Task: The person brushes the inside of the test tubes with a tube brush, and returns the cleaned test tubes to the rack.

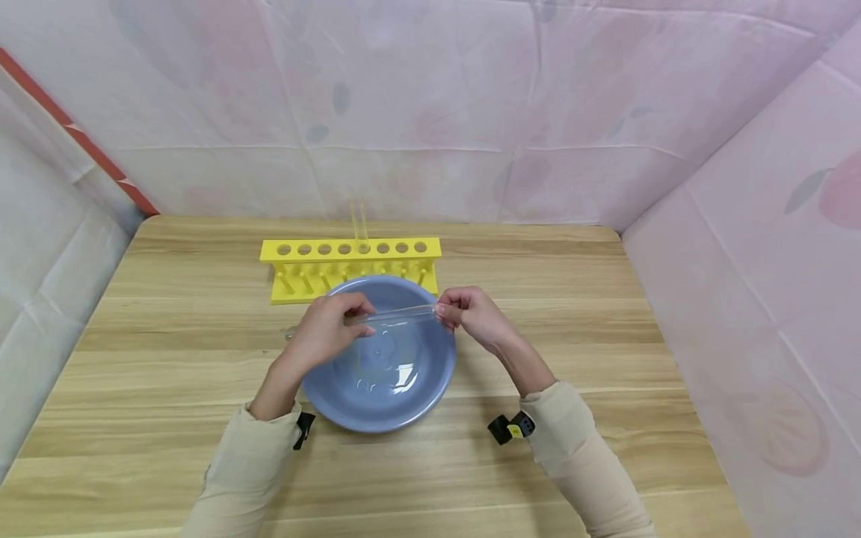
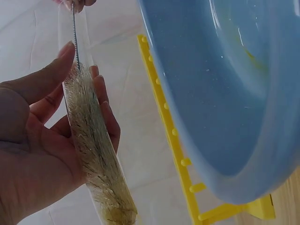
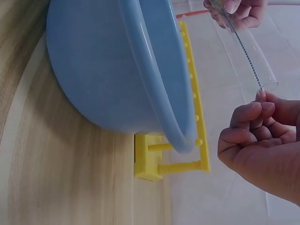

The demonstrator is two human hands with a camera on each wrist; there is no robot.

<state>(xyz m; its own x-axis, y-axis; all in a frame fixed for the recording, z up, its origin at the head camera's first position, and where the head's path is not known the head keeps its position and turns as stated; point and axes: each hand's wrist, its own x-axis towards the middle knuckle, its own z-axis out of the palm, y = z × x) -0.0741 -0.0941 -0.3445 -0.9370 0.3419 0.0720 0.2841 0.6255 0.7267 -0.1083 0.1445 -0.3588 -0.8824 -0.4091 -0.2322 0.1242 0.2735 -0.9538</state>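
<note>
Above the basin, my left hand grips a clear glass test tube lying nearly level, thumb on one side and fingers on the other. A test tube brush is inside the tube, its pale bristles filling the part along my left palm. The brush's twisted wire runs out toward the tube's rimmed mouth. There, my right hand pinches the wire's end between thumb and forefinger, other fingers curled in. Below both hands sits the blue basin, with some liquid shining at its bottom.
Behind the basin stands a yellow test tube rack with a row of holes and pegs. Another clear test tube rises from one of its holes. All this is on a wooden table, with patterned cloth hung around it.
</note>
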